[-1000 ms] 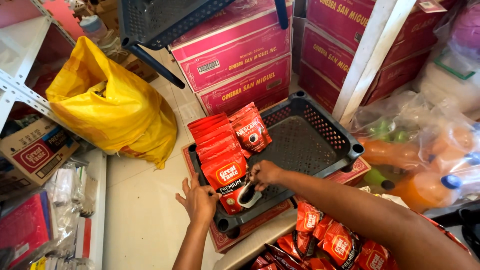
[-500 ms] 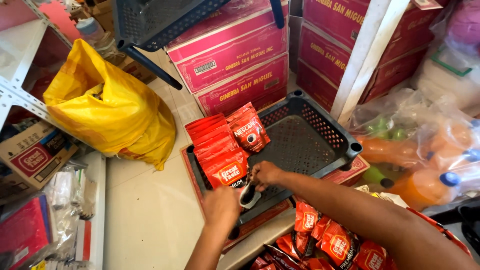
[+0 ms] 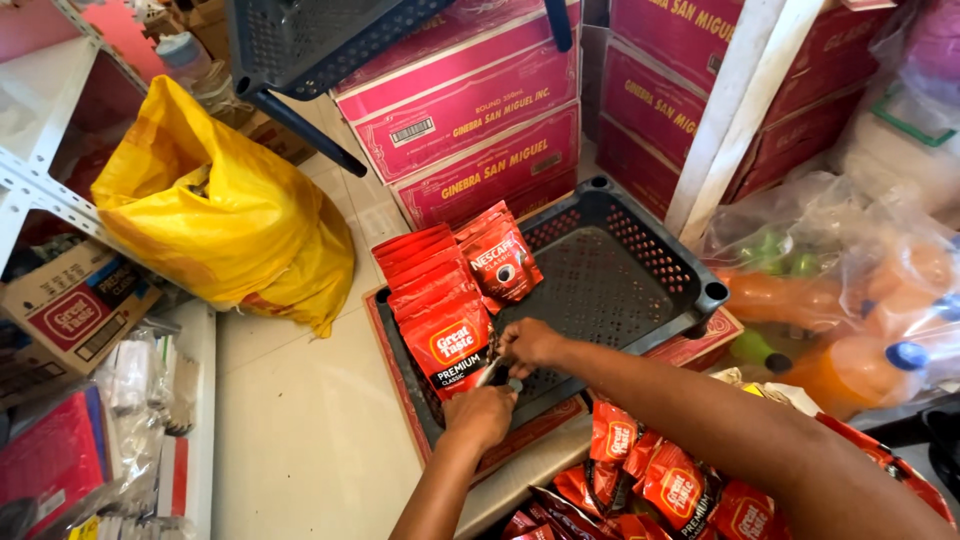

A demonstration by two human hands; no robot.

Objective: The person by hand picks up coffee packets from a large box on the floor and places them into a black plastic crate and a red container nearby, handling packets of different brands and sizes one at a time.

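Note:
A black perforated plastic tray (image 3: 700,295) sits on a flat red carton. Along its left side stands a row of red coffee pouches (image 3: 440,305), with one red pouch of another kind (image 3: 500,262) behind them. My right hand (image 3: 528,345) reaches over the tray's near edge and pinches a small dark and silver packet (image 3: 492,372). My left hand (image 3: 478,415) is just below it, fingers curled on the packet's lower end. A pile of more red pouches (image 3: 650,480) lies under my right forearm.
A stuffed yellow plastic bag (image 3: 220,220) lies left of the tray. Red cardboard boxes (image 3: 470,120) are stacked behind. Wrapped orange drink bottles (image 3: 850,290) fill the right. A white shelf (image 3: 40,190) with packets stands at left, a dark basket (image 3: 330,40) overhead.
My left hand has moved from the tray's left front corner rightwards to meet my right hand at the dark packet. My right hand stays in place.

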